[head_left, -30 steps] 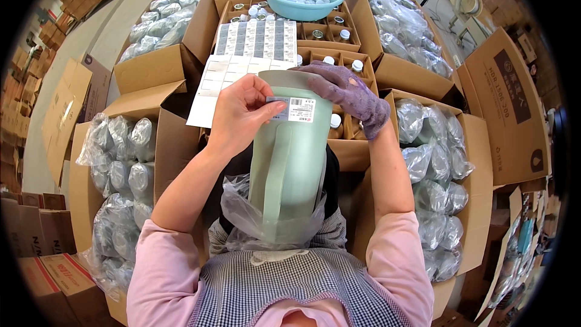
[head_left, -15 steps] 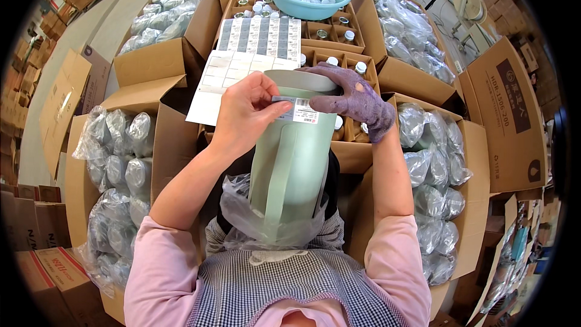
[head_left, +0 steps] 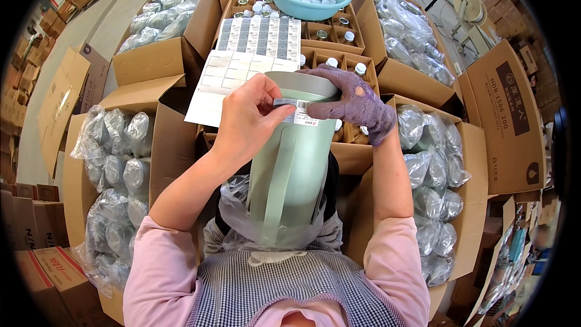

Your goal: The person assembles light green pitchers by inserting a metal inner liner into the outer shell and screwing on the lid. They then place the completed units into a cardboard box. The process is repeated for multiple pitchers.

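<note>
A pale green insulated jug (head_left: 310,169) with a grey rim stands tilted between my knees, its long handle (head_left: 280,175) facing me. Crumpled clear plastic bag (head_left: 242,221) surrounds its lower part. Just under the rim lies a small white-and-grey sticker label (head_left: 307,120). My bare left hand (head_left: 248,122) is closed, thumb and fingers pinching the label's left end. My right hand (head_left: 358,102), in a worn purple glove, grips the jug's upper right side, its thumb on the label's right part. Whether the whole label touches the jug is hidden by the thumbs.
Sticker sheets (head_left: 227,75) lie on a divided carton (head_left: 357,139) of white-capped bottles. Behind is a blue basin (head_left: 308,7) of white caps. Open cartons (head_left: 154,163) (head_left: 475,206) of plastic-wrapped items stand at both sides.
My left thumb has slid slightly right along the label. My right thumb has shifted a little lower and left, covering more of it. The jug has barely moved.
</note>
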`<action>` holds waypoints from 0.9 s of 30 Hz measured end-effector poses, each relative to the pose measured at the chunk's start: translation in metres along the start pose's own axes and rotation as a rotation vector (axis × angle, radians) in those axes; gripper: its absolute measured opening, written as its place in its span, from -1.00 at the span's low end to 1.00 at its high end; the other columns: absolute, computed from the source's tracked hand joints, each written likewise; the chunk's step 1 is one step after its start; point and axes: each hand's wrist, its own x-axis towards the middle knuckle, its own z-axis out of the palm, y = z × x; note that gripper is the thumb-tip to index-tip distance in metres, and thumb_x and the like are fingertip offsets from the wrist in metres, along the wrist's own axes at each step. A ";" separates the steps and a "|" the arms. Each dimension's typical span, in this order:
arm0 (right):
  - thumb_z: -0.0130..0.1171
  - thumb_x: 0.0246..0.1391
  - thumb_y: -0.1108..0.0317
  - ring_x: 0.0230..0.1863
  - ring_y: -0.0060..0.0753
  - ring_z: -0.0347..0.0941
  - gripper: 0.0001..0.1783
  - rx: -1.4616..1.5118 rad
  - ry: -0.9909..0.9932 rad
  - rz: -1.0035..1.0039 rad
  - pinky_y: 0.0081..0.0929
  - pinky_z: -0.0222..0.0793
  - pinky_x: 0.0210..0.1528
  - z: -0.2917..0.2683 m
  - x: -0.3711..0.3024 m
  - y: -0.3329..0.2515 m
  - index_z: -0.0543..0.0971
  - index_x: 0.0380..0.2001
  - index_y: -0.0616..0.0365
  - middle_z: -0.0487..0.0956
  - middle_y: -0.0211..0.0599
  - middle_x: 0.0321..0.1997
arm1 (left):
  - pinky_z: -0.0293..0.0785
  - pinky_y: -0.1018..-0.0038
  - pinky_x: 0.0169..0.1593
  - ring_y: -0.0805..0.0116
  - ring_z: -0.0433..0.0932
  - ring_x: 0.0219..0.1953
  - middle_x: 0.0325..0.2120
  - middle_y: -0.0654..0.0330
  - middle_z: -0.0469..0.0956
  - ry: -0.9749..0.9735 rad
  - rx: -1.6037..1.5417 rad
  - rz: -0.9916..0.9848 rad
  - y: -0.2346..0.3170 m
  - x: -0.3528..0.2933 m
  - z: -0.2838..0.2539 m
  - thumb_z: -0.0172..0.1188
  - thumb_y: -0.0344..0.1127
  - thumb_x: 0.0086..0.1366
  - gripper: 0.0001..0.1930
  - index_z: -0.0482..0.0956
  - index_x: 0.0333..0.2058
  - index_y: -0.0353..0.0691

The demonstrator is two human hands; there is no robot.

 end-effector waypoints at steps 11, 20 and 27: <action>0.44 -0.26 0.24 -0.09 -0.37 0.51 -0.27 -0.067 0.014 -0.001 -0.39 0.40 0.04 0.001 -0.007 -0.009 0.52 0.10 0.14 0.59 -0.24 -0.09 | 0.39 0.49 -0.48 0.46 0.44 -0.58 -0.58 0.21 0.51 -0.254 0.061 -0.257 -0.054 0.025 -0.026 0.53 -0.04 -0.01 -0.51 0.43 -0.37 -0.23; 0.43 -0.22 0.06 0.02 -0.16 0.51 -0.22 -0.154 0.009 -0.077 -0.32 0.41 0.10 0.002 -0.010 -0.016 0.50 0.10 0.21 0.56 -0.06 -0.02 | 0.36 0.33 0.16 0.18 0.44 0.10 -0.03 -0.05 0.50 0.262 0.066 0.206 -0.061 0.003 0.018 0.11 -0.19 0.41 -0.52 0.29 0.19 -0.31; 0.38 -0.17 -0.02 -0.01 -0.05 0.53 -0.30 -0.306 0.120 -0.071 -0.30 0.42 0.09 0.003 -0.036 -0.045 0.54 0.01 0.20 0.59 -0.01 -0.07 | 0.47 0.34 0.07 0.17 0.52 0.05 0.02 -0.12 0.46 -0.083 -0.101 -0.205 -0.132 -0.022 0.017 -0.15 -0.07 0.52 -0.49 0.25 0.25 -0.35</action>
